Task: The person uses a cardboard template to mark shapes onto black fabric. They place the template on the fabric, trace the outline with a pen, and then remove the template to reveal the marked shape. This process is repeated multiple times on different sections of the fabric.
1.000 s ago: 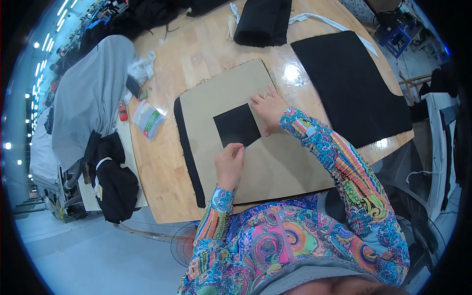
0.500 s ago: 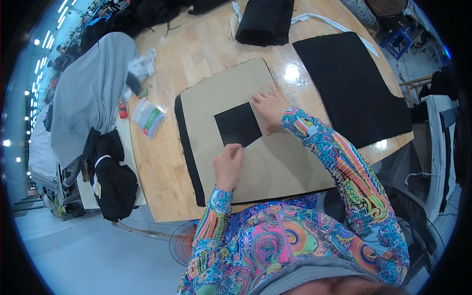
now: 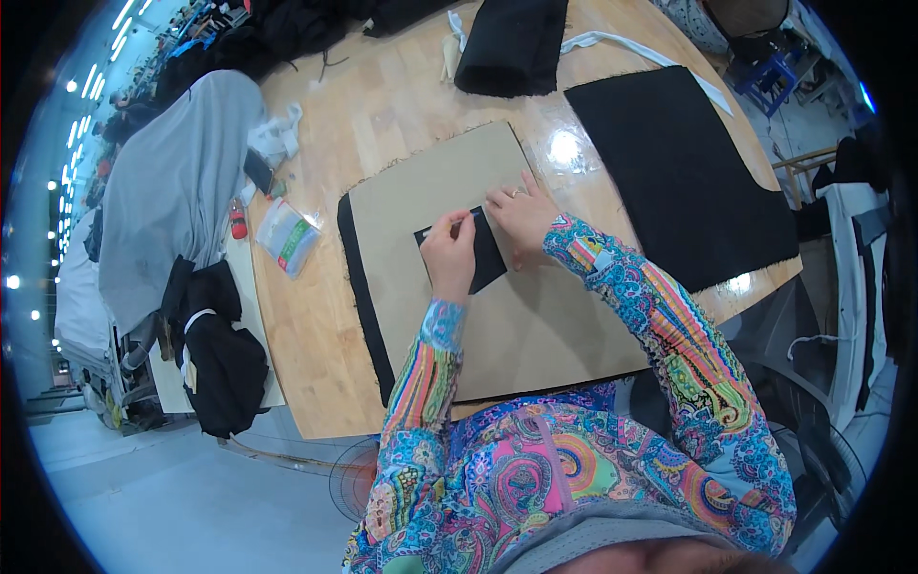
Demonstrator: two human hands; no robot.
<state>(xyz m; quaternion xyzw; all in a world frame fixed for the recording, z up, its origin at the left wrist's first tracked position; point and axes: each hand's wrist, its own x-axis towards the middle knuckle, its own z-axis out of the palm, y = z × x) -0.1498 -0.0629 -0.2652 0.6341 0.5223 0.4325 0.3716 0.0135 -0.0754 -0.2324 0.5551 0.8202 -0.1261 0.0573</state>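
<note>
A stiff beige sheet (image 3: pixel 564 335) lies over a black cloth (image 3: pixel 356 287), whose edge shows along the left side. Through a square opening in the sheet, black (image 3: pixel 490 263) shows. My left hand (image 3: pixel 449 251) is over the opening's left part, thumb and fingers pinched on a small pale piece like tailor's chalk at the far edge; little of it shows. At the opening's right side, my right hand (image 3: pixel 521 218) rests flat on the sheet with fingers spread.
To the right lies a black cut panel (image 3: pixel 679 182). A folded black cloth (image 3: pixel 512 48) and a white strip (image 3: pixel 612 40) are at the far side. On the left are a clear plastic packet (image 3: pixel 287 237), a red object (image 3: pixel 238 219) and grey draped cloth (image 3: pixel 172 182).
My left hand has moved away from me, from the near edge of the square opening to its far edge, still pinched. My right hand stays pressed on the sheet.
</note>
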